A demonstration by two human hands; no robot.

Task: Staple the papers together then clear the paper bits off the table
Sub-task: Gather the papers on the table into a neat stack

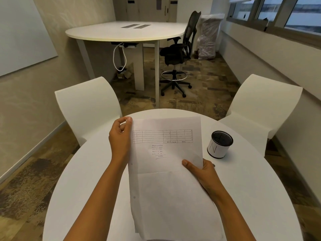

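A stack of white papers (166,171) with a printed table and handwritten sums on the top sheet is held up over the round white table (251,197). My left hand (120,138) pinches the stack's upper left corner. My right hand (201,171) grips its right edge, thumb on top and fingers underneath. No stapler and no paper bits are visible; the papers hide the middle of the table.
A black mesh cup (219,144) wrapped in white paper marked "N" stands on the table to the right of the papers. Two white chairs, one at the far left (86,105) and one at the far right (260,105), flank the table. Behind are a tall white table (125,32) and a black office chair (177,54).
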